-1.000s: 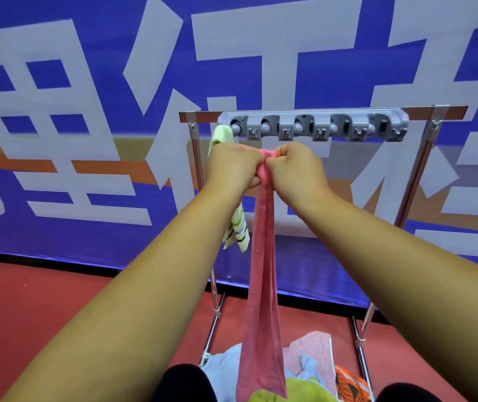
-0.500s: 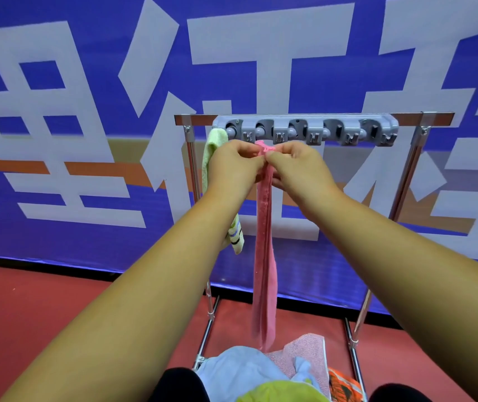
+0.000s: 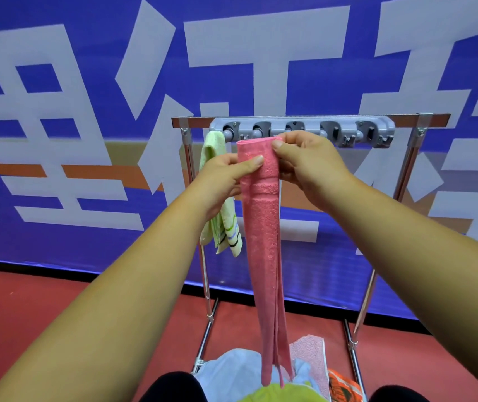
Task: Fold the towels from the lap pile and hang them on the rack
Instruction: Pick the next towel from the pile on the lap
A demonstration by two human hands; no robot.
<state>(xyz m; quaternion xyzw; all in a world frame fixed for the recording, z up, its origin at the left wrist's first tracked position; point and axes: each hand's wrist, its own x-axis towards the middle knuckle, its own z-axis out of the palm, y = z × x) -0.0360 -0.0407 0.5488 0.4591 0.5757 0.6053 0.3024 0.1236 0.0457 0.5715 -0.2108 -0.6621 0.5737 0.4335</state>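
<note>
A long pink towel [image 3: 263, 242] hangs folded lengthwise in front of the rack. My left hand [image 3: 226, 177] pinches its upper left edge with the thumb on the front. My right hand [image 3: 307, 161] pinches its top right corner just below the grey clip bar [image 3: 377, 132]. The rack [image 3: 194, 181] is a chrome frame with a row of grey clips along its top. A pale green striped towel [image 3: 224, 227] hangs from the leftmost clip, partly behind my left hand. The lap pile [image 3: 237, 375] of blue, yellow-green, pink and orange towels lies at the bottom.
A blue banner [image 3: 87, 126] with large white characters stands right behind the rack. Red floor [image 3: 29, 309] stretches to the left and right of the rack's legs. My dark-clothed knees [image 3: 174, 387] frame the lap pile.
My hands have come slightly apart and lowered a little, spreading the pink towel's bunched top into a flat folded edge. The towel's lower end now reaches the lap pile.
</note>
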